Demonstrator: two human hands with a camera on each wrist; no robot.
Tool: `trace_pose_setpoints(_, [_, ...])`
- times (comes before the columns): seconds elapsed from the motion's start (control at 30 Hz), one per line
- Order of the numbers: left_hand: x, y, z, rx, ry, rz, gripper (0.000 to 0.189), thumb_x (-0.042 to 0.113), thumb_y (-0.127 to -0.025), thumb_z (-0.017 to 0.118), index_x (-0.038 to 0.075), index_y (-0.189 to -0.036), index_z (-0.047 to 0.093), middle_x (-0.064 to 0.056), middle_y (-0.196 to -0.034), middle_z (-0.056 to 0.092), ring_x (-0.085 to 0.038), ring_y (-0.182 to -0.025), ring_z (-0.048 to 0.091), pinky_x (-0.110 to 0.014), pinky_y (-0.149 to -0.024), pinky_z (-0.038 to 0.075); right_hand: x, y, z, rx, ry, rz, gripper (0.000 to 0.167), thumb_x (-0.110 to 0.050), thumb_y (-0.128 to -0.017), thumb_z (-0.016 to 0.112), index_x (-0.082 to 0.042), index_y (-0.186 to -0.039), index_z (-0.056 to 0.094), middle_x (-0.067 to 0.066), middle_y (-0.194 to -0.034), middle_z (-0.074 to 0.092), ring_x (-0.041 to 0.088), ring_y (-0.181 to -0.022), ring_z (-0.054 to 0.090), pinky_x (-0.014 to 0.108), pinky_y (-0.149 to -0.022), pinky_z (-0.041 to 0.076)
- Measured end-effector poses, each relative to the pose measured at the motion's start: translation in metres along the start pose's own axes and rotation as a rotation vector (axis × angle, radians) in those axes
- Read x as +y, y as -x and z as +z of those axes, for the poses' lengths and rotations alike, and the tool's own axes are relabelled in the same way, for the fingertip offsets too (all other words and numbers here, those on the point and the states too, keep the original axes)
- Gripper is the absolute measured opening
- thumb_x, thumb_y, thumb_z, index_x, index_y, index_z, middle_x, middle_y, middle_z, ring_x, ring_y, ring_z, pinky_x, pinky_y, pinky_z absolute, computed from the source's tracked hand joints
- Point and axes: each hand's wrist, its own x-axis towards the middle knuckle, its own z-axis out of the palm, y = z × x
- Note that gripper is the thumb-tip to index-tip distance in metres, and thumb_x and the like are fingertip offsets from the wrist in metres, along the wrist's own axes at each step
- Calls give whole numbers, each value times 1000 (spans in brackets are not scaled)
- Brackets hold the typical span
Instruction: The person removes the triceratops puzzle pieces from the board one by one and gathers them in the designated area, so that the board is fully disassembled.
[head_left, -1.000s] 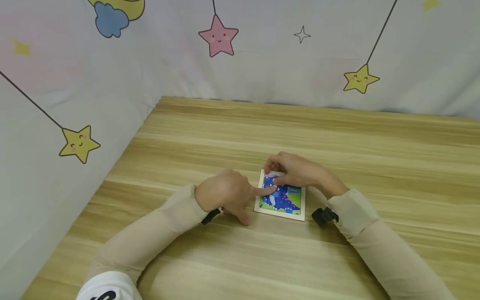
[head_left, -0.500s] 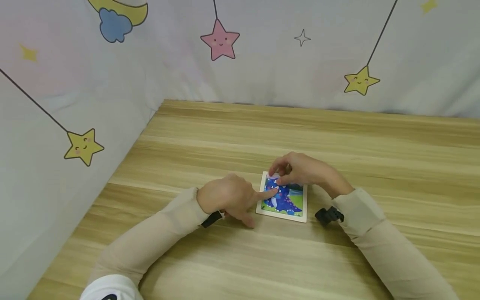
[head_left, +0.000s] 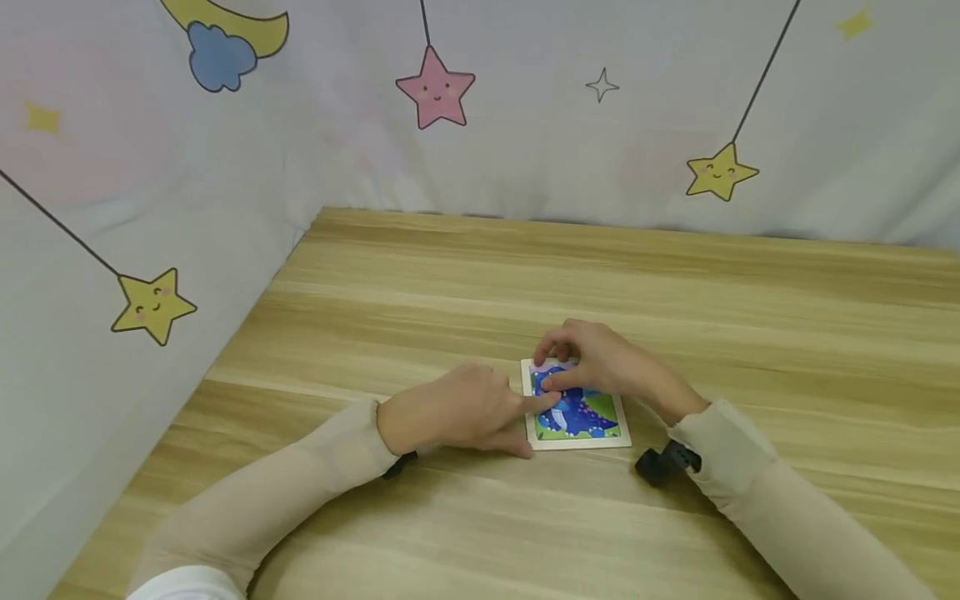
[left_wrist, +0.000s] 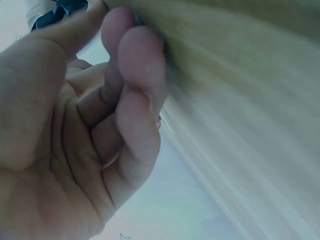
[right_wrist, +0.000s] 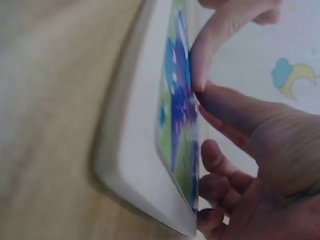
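Note:
A small square puzzle board (head_left: 596, 418) with a cream frame and a blue dinosaur picture lies flat on the table. My left hand (head_left: 457, 408) reaches in from the left; its straight index finger presses the picture, and the thumb touches the near-left corner. The left wrist view shows the other fingers loosely curled, with nothing held. From the far right side comes my right hand (head_left: 607, 364), its thumb on the picture beside the left index fingertip. Its other fingers touch near the far edge. In the right wrist view, that thumb presses the picture (right_wrist: 180, 115). The hands hide the picture's upper part.
The wood-grain table (head_left: 420, 292) meets a pale wall cloth (head_left: 540, 158) with printed stars at the back and left. A black wrist camera (head_left: 660, 464) hangs under the right wrist, close to the board.
The board has turned slightly counterclockwise. My left thumb has moved from the table to the board's near-left corner. The index finger and right thumb stay on the picture. The head view has shifted a little.

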Motion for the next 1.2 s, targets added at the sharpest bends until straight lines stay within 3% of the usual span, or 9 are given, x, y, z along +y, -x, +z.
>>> trace_pose_setpoints(0.13, [7, -1, -2, 8, -2, -36, 75, 70, -91, 52, 27, -152, 46, 5, -53, 34, -10, -48, 29, -26, -41, 34, 2, 1, 0, -11, 52, -69, 22, -18, -91, 76, -19, -112, 72, 1, -101, 59, 20, -93, 54, 38, -84, 49])
trace_pose_setpoints(0.37, [10, 0, -4, -11, -32, -92, 73, 70, -92, 52, 31, -153, 43, 5, -54, 33, -10, -49, 29, -25, -40, 36, 6, -13, -18, -171, 178, -251, 29, -19, -93, 73, -21, -121, 69, -6, -93, 57, 14, -83, 51, 31, -74, 46])
trace_pose_setpoints(0.57, [11, 2, -3, -4, -8, -117, 72, 69, -91, 54, 32, -152, 45, 5, -55, 28, -10, -49, 24, -24, -40, 26, 5, -30, -28, -345, 133, -263, 29, -18, -95, 71, -19, -123, 63, -2, -91, 53, 16, -82, 47, 29, -73, 42])
trace_pose_setpoints(0.8, [16, 3, -1, -38, 6, -147, 73, 69, -91, 54, 33, -153, 42, 5, -55, 30, -10, -48, 24, -25, -39, 28, -2, -43, -30, -489, 122, -261, 25, -10, -95, 69, -16, -115, 56, 2, -84, 47, 15, -77, 43, 28, -70, 37])
trace_pose_setpoints(1.07, [16, 2, -4, -77, 35, -149, 72, 66, -93, 53, 31, -154, 39, 7, -54, 34, -9, -48, 31, -24, -41, 34, -8, -42, -28, -474, 101, -275, 26, -4, -91, 73, -11, -107, 54, 3, -93, 49, 17, -84, 45, 29, -74, 38])
trace_pose_setpoints(1.2, [15, 3, -4, -63, 32, -140, 72, 66, -93, 54, 30, -153, 42, 7, -55, 33, -10, -49, 31, -24, -41, 34, -9, -41, -27, -439, 130, -275, 23, -6, -93, 70, -12, -111, 58, 0, -97, 54, 16, -87, 49, 30, -77, 43])
